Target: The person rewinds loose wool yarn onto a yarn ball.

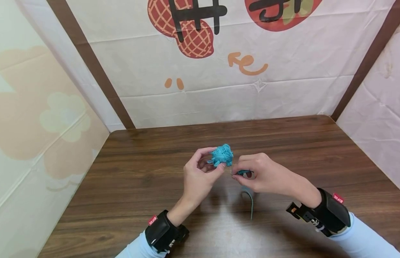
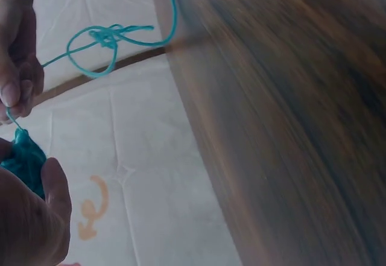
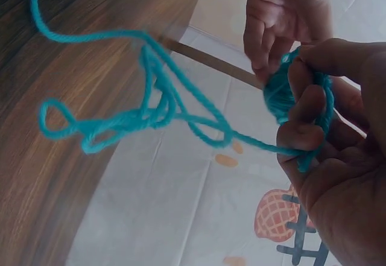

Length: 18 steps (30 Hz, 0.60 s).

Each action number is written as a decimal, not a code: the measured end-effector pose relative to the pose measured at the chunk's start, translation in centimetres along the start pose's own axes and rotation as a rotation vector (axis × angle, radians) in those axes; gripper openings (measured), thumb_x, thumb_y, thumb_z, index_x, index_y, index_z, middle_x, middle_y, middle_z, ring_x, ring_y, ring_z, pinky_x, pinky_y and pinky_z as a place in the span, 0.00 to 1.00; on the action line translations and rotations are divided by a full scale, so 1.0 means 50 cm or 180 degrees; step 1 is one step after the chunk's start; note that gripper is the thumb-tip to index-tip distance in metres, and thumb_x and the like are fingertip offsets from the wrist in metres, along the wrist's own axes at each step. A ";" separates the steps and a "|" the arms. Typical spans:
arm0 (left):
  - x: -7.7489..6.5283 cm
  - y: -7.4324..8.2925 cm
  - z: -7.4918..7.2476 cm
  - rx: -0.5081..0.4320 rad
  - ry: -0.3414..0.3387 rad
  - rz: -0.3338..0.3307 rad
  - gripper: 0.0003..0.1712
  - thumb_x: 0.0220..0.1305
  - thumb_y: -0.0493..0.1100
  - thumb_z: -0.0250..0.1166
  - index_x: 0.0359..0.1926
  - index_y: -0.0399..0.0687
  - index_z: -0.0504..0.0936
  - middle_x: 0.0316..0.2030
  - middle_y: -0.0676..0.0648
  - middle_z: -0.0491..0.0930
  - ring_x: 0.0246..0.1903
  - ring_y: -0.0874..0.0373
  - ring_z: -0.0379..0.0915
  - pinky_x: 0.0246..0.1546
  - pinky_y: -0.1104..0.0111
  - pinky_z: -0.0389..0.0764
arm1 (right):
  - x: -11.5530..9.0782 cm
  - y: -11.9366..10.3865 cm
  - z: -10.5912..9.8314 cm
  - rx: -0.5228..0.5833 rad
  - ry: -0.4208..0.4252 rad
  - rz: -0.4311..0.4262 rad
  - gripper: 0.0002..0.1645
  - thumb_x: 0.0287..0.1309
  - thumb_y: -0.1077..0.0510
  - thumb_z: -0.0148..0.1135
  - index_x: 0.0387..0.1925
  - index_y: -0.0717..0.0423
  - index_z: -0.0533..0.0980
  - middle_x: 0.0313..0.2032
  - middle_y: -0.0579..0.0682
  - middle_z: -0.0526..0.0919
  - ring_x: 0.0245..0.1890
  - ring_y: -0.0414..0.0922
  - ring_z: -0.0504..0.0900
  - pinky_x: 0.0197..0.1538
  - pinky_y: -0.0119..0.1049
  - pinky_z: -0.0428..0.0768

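Note:
A small ball of turquoise yarn (image 1: 222, 155) is gripped between the thumb and fingers of my left hand (image 1: 200, 175). Close to its right, my right hand (image 1: 267, 173) pinches a strand that runs to the ball, and more yarn passes through its curled fingers. In the right wrist view a tangled, looped length of yarn (image 3: 129, 121) hangs from that hand. The same loops (image 2: 105, 40) show below the right hand in the left wrist view. A loose yarn tail (image 1: 251, 206) trails below the right hand in the head view.
Both hands are over a dark wood-grain table (image 1: 138, 186). Behind it a white printed cloth (image 1: 219, 104) hangs as a backdrop, with further cloth panels at left and right. Black camera straps (image 1: 332, 211) sit on both wrists.

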<state>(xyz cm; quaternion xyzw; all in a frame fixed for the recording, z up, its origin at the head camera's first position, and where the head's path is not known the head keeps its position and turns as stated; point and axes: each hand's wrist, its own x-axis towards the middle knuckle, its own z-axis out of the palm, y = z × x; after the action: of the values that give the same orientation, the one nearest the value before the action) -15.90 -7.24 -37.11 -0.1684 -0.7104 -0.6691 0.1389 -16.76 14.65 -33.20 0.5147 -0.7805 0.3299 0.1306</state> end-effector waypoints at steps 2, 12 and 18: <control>-0.003 -0.002 0.001 0.0150 -0.0091 0.0094 0.26 0.56 0.32 0.74 0.57 0.48 0.81 0.48 0.43 0.85 0.42 0.56 0.86 0.42 0.68 0.89 | -0.001 -0.004 0.000 -0.0005 -0.0065 0.0057 0.13 0.55 0.69 0.71 0.37 0.49 0.84 0.29 0.39 0.79 0.24 0.26 0.71 0.27 0.16 0.73; -0.011 -0.007 0.001 0.0579 -0.0663 0.0295 0.25 0.56 0.34 0.73 0.55 0.51 0.82 0.48 0.48 0.85 0.40 0.58 0.86 0.41 0.70 0.89 | 0.001 -0.016 -0.012 -0.0381 -0.0155 0.0092 0.13 0.52 0.69 0.74 0.35 0.49 0.83 0.33 0.40 0.80 0.28 0.29 0.73 0.31 0.17 0.76; -0.012 -0.006 -0.002 0.0683 -0.0842 0.0208 0.24 0.56 0.35 0.73 0.54 0.52 0.83 0.44 0.48 0.85 0.37 0.62 0.86 0.39 0.71 0.89 | 0.000 -0.013 -0.023 -0.0448 -0.0064 -0.0017 0.15 0.49 0.70 0.76 0.35 0.50 0.84 0.31 0.39 0.78 0.27 0.28 0.73 0.30 0.15 0.73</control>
<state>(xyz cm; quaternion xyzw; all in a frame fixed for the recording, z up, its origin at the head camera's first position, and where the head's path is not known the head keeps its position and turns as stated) -15.47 -7.37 -37.64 -0.2622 -0.7839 -0.5566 0.0831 -16.36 15.21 -32.09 0.5096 -0.8017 0.2686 0.1595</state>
